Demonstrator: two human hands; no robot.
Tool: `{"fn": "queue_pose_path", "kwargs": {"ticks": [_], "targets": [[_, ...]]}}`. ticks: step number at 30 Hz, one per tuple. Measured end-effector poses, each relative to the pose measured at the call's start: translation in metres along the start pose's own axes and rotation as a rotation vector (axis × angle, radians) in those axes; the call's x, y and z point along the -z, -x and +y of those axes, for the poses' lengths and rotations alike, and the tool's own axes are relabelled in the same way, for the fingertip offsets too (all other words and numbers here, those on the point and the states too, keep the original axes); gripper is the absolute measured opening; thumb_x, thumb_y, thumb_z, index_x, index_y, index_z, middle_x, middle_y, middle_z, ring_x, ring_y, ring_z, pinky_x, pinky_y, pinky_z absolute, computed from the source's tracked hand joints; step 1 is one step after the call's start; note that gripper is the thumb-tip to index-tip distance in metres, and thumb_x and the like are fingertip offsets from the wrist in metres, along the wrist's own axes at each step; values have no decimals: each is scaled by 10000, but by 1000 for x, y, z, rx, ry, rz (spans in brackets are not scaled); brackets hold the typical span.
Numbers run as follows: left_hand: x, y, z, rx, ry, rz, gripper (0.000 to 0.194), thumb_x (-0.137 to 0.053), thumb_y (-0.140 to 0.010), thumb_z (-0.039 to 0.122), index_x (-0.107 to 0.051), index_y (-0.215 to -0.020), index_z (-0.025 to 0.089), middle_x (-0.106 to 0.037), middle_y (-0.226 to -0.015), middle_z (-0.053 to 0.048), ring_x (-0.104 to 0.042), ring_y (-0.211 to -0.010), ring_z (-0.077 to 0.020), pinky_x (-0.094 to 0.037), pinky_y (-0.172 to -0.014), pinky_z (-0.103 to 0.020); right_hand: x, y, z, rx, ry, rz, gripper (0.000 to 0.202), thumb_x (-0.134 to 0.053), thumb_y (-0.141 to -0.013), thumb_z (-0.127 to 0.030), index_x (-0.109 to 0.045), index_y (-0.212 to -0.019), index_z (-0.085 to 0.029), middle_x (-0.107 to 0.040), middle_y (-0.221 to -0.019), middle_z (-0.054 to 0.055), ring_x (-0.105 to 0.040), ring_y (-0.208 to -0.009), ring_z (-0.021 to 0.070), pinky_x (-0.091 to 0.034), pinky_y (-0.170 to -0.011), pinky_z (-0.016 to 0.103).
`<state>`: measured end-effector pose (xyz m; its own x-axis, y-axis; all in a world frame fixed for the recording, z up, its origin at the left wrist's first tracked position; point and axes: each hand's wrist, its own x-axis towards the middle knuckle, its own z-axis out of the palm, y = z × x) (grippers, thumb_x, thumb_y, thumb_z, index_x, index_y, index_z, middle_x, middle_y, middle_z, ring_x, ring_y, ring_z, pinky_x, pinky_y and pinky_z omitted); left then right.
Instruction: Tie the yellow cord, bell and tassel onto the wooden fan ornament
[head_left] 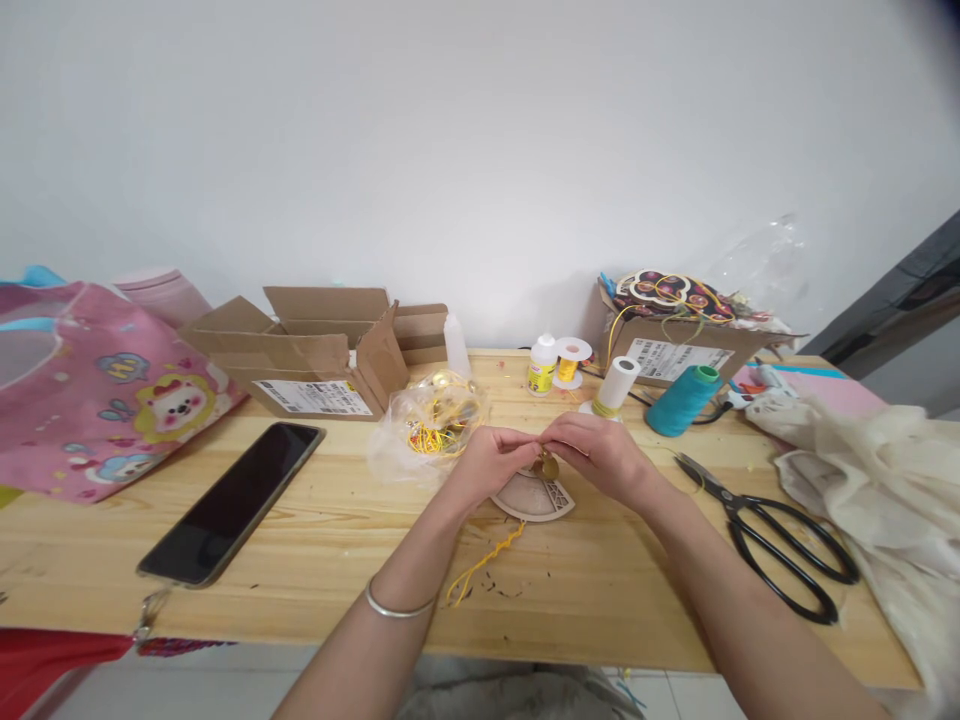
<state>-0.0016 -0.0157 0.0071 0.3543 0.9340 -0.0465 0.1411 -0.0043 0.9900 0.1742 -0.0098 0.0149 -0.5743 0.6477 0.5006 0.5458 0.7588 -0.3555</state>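
Observation:
My left hand (487,462) and my right hand (600,455) meet fingertip to fingertip over the table, both pinched closed. What sits between the fingertips is too small to make out. Just under them is a small gold-coloured round metal piece (549,467), perhaps a bell. Below lies a pale fan-shaped ornament (531,500) with a lattice edge, its upper part hidden by my hands. From its lower edge a knotted yellow cord (491,553) runs toward me and ends in a loop.
Left of my hands lie a plastic bag of yellow cords (435,437) and a phone (236,500). Black-handled scissors (772,530) and a teal thread cone (684,402) are to the right. Behind stand a glue bottle (541,367), a white spool (619,384) and cardboard boxes (315,350).

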Motion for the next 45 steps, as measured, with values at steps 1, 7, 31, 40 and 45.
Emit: {"fn": "queue_pose_path", "kwargs": {"ticks": [1,7,31,40,45], "targets": [[0,0,0,3,13,-5,230,-566,-710,265,-706,-844,141,-697,-702,-35,-597,-623,-130,-452,-624,-219,1,0,-1,9,51,-13,173,-442,-847,-206,-612,-859,-176,-634,-778,60,-569,-682,129,-429,-567,221],[0,0,-2,50,121,-67,254,-607,-691,291,-697,-855,118,-688,-695,-55,-592,-634,-133,-445,-646,-236,4,2,-1,77,287,-80,153,-459,-838,-191,-611,-855,-191,-629,-755,40,-555,-655,133,-379,-497,218],[2,0,1,112,204,-24,285,-699,-601,316,-704,-812,124,-703,-776,-74,-594,-664,-137,-438,-648,-240,4,-1,4,66,-169,62,151,-508,-816,-207,-651,-831,-161,-654,-740,69,-594,-671,136,-476,-584,247],[1,1,2,132,210,-2,298,-696,-598,286,-700,-851,129,-705,-771,-71,-609,-695,-153,-450,-685,-255,1,1,6,69,-98,58,169,-479,-831,-212,-641,-863,-177,-644,-776,70,-586,-701,141,-471,-587,250],[1,1,3,132,193,-18,260,-680,-614,270,-704,-832,131,-706,-773,-70,-609,-696,-150,-445,-678,-244,0,2,5,72,-116,63,165,-478,-830,-203,-634,-877,-173,-633,-781,68,-576,-702,134,-462,-590,241]]}}
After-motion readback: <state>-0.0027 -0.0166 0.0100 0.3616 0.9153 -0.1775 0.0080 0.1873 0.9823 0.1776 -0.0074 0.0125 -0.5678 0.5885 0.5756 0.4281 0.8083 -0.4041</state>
